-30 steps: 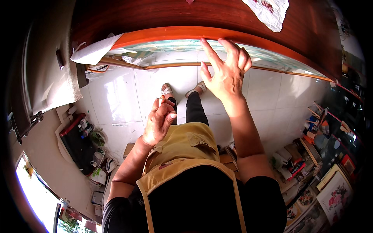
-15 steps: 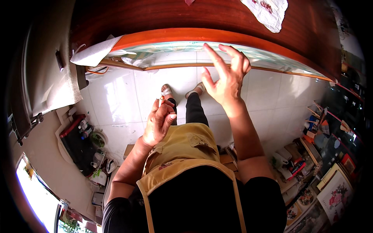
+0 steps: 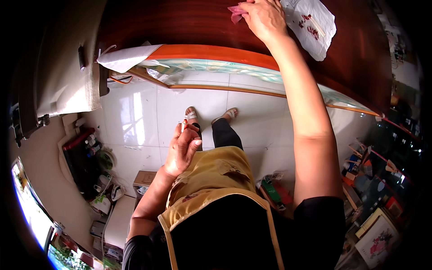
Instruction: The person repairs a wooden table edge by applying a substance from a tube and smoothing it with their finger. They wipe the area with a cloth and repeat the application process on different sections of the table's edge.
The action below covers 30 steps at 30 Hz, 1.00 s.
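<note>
Right hand [image 3: 266, 18] is now brought from the table [image 3: 180, 29] edge to the pink scrap [image 3: 236, 16] | scrap is touched on the tabletop, left of the white paper [image 3: 320, 50]; whether it is pinched cannot be told | small brown-tipped stick [image 3: 183, 126] is clamped in the left hand [image 3: 182, 150], fingers curled, near the apron [image 3: 211, 171]
</note>
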Available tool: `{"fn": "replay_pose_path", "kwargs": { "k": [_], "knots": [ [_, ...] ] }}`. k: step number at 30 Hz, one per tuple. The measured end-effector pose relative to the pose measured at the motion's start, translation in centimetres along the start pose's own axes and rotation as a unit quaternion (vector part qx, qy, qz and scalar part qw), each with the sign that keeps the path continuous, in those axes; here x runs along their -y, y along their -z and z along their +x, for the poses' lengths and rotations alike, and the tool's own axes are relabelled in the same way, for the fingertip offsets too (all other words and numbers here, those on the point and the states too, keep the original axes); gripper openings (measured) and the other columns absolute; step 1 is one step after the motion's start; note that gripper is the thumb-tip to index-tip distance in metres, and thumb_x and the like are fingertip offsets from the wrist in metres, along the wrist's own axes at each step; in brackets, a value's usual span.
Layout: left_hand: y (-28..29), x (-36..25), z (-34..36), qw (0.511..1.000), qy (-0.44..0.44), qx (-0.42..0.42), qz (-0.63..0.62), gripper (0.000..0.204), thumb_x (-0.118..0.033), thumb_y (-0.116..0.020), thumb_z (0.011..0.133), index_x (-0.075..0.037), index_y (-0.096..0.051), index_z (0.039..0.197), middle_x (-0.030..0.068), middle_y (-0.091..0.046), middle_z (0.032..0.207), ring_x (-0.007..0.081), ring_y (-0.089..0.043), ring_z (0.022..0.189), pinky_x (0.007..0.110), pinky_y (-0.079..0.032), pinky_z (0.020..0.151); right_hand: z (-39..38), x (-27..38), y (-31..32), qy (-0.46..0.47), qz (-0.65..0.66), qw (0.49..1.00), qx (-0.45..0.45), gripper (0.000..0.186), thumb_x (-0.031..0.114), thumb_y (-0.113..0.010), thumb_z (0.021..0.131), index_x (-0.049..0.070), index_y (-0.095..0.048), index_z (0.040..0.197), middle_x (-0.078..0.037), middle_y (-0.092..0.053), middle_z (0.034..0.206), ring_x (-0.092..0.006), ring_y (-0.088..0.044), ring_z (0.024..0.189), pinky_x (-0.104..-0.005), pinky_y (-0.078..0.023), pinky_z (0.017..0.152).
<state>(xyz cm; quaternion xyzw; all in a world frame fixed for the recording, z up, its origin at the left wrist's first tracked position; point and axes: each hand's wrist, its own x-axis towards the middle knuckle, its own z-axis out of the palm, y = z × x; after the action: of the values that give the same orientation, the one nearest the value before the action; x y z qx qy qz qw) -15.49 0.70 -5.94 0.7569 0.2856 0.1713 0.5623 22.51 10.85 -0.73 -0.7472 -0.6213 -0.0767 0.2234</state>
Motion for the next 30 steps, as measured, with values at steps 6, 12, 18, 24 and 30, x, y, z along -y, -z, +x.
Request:
{"fn": "replay_pose_path", "kwargs": {
  "k": [6, 12, 18, 24, 30],
  "knots": [
    [-1.3, -1.0, -0.8, 0.996, 0.038, -0.075, -0.010, 0.022, -0.019, -0.061, 0.100, 0.001, -0.057, 0.093, 0.0125, -0.056, 0.087, 0.0334, -0.056, 0.098, 0.045, -0.042, 0.094, 2.0, -1.6, -1.5, 0.062, -0.036, 0.996, 0.044, 0.017, 0.023, -0.074, 0.083, 0.012, -0.069, 0.069, -0.008, -0.062, 0.091, -0.0297, -0.060, 0.096, -0.0450, -0.049, 0.086],
    [-4.5, -2.7, -0.5, 0.991, 0.065, -0.113, 0.002, 0.022, -0.019, -0.063, 0.099, 0.002, -0.058, 0.095, 0.0183, -0.058, 0.101, 0.0349, -0.055, 0.099, 0.043, -0.046, 0.089, 3.4, -1.6, -0.9, 0.002, -0.006, 0.994, 0.113, 0.017, 0.024, -0.076, 0.085, 0.009, -0.069, 0.081, -0.011, -0.065, 0.096, -0.0304, -0.064, 0.102, -0.0474, -0.048, 0.098],
    [-10.7, -4.2, 0.0, 0.980, 0.073, -0.181, -0.028, 0.022, -0.020, -0.064, 0.099, 0.002, -0.057, 0.096, 0.0181, -0.058, 0.106, 0.0341, -0.054, 0.097, 0.041, -0.047, 0.086, 0.8, -4.2, 0.4, 0.056, 0.230, 0.967, 0.095, 0.023, 0.015, -0.067, 0.095, 0.012, -0.071, 0.118, -0.012, -0.068, 0.114, -0.0242, -0.071, 0.095, -0.0351, -0.056, 0.083],
    [-17.6, -4.8, -0.5, 0.966, 0.071, -0.233, -0.085, 0.019, -0.016, -0.065, 0.098, 0.001, -0.057, 0.095, 0.0180, -0.056, 0.102, 0.0345, -0.054, 0.097, 0.040, -0.046, 0.087, -5.6, -4.4, 5.8, 0.296, 0.143, 0.942, 0.059, 0.040, 0.037, -0.066, 0.096, 0.016, -0.067, 0.129, -0.012, -0.059, 0.131, -0.0330, -0.057, 0.116, -0.0425, -0.045, 0.098],
    [-21.1, -4.2, -2.5, 0.950, 0.115, -0.265, -0.123, 0.017, -0.012, -0.062, 0.098, 0.001, -0.053, 0.090, 0.0164, -0.049, 0.100, 0.0324, -0.056, 0.099, 0.041, -0.045, 0.090, -9.1, -4.3, 6.1, 0.438, -0.067, 0.893, 0.081, 0.060, 0.075, -0.051, 0.088, 0.041, -0.062, 0.137, -0.006, -0.042, 0.153, -0.0263, -0.037, 0.135, -0.0446, -0.026, 0.113]
  ]
}}
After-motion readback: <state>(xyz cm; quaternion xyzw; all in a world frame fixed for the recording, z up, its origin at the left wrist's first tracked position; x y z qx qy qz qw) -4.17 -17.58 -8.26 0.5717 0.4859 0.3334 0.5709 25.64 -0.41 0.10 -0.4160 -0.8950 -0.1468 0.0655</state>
